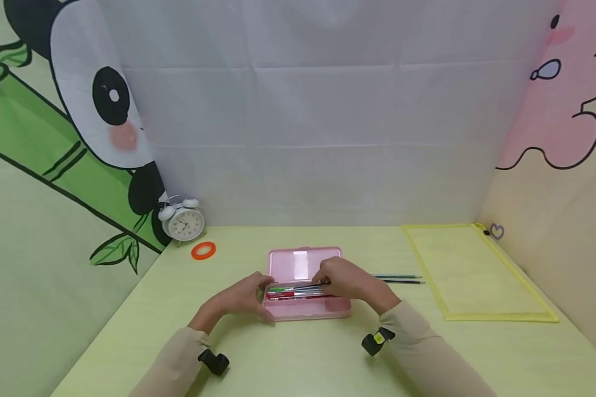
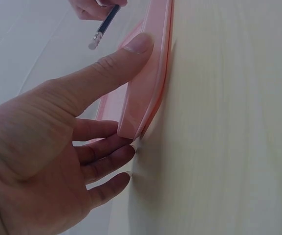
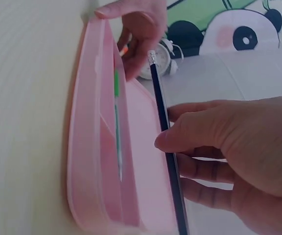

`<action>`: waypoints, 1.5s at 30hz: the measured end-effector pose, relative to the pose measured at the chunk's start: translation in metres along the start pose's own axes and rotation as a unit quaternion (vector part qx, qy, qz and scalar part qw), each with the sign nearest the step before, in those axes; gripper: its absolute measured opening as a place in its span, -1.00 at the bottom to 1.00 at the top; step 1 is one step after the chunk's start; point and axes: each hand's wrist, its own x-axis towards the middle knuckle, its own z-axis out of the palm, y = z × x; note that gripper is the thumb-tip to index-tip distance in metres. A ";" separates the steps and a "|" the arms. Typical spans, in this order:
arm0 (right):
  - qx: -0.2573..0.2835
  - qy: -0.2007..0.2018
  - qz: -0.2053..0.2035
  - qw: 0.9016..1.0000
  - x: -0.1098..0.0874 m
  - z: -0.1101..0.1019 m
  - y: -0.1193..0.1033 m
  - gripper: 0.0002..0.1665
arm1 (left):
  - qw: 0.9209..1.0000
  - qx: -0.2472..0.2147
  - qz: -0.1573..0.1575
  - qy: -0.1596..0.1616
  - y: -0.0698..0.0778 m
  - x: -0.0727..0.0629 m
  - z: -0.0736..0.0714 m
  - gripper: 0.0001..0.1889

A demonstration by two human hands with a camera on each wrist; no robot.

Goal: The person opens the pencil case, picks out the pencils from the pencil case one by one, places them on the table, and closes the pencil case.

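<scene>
A pink pencil case (image 1: 308, 310) lies on the table with its lid (image 1: 298, 264) raised at the back. Inside it are a green-ended pen (image 1: 279, 289) and a red one (image 1: 282, 296), among others partly hidden. My left hand (image 1: 243, 296) holds the case's left end, thumb on the front wall (image 2: 145, 88) and fingers around the corner. Over the case, my right hand (image 1: 345, 278) pinches a dark pencil (image 3: 160, 98) between thumb and fingers; its eraser end points toward my left hand. To the right, two pencils (image 1: 399, 276) lie partly hidden behind that hand.
A yellow-edged mesh pouch (image 1: 487, 275) lies flat on the right of the table. At the back left stand a white alarm clock (image 1: 186, 223) and an orange ring (image 1: 203, 250), perhaps tape. Printed cloth walls (image 1: 303, 110) enclose the back and sides.
</scene>
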 end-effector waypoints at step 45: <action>-0.003 -0.026 0.111 0.994 -0.097 -0.050 0.095 -0.63 | 1.000 -0.007 0.010 -0.004 0.001 0.000 -0.001 -0.02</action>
